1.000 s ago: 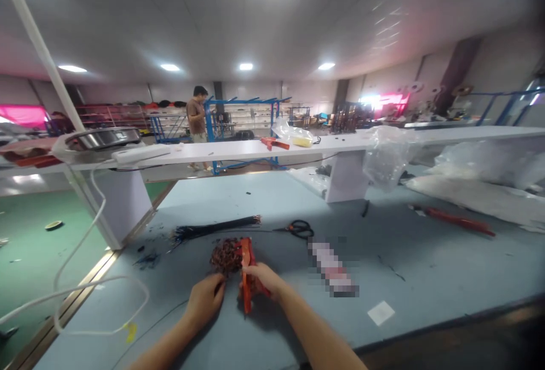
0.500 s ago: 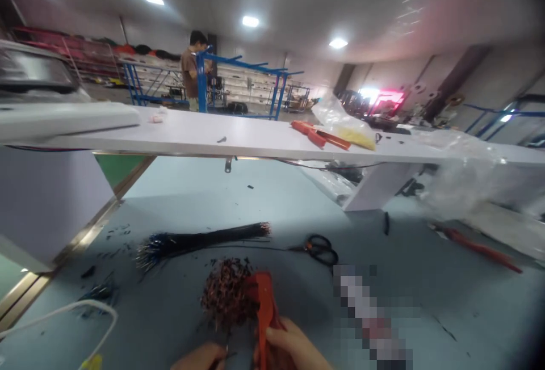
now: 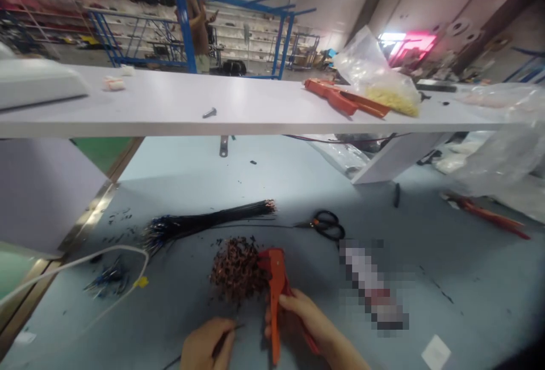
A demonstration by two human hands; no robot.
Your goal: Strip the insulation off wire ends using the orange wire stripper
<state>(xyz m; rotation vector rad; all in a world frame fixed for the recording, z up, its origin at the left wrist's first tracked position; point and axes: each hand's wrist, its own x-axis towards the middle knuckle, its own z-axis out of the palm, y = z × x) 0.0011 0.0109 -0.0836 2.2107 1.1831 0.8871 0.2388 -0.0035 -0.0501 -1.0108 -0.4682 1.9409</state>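
My right hand [image 3: 309,319] is wrapped round the handles of an orange wire stripper [image 3: 277,287], its head pointing away from me at the right edge of a heap of dark and coppery wire scraps [image 3: 234,273]. Just left of it, my left hand [image 3: 206,344] pinches a thin black wire [image 3: 239,326], whose short end pokes out toward the stripper but stays apart from it. Beyond the heap lies a bundle of black wires [image 3: 213,219], with bare copper ends on the right and bluish ends on the left. Black-handled scissors [image 3: 330,225] rest beside the bundle.
A white shelf [image 3: 170,103] crosses the bench, bearing another orange tool [image 3: 336,97], a bag of yellow pieces [image 3: 387,89] and a screw [image 3: 209,113]. A white cable [image 3: 85,253] loops at left near loose wire ends [image 3: 108,279]. A red-handled tool [image 3: 489,217] lies right. A person [image 3: 198,24] stands behind.
The camera view has tilted down and drawn nearer, so the shelf sits higher and both hands show more fully. The right hand still grips the stripper; the left still pinches the wire.
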